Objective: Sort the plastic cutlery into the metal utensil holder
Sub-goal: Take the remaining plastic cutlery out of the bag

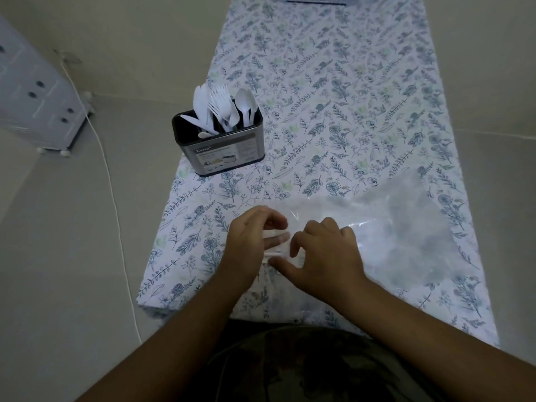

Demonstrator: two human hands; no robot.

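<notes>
The metal utensil holder [226, 150] stands near the table's left edge, filled with white plastic knives [200, 104], forks [219, 101] and spoons [245, 101], sorted by kind. A clear plastic bag [406, 227] lies flat at the near right of the table. My left hand [249, 242] and my right hand [324, 256] meet at the bag's left end, both pinching its folded white edge [275, 252]. Whether any cutlery is inside the bag cannot be made out.
The floral tablecloth [348, 97] covers a long narrow table. A dark-edged object [316, 0] lies at the far end. On the floor to the left are a white drawer unit [37, 94] and a white cable [110, 181].
</notes>
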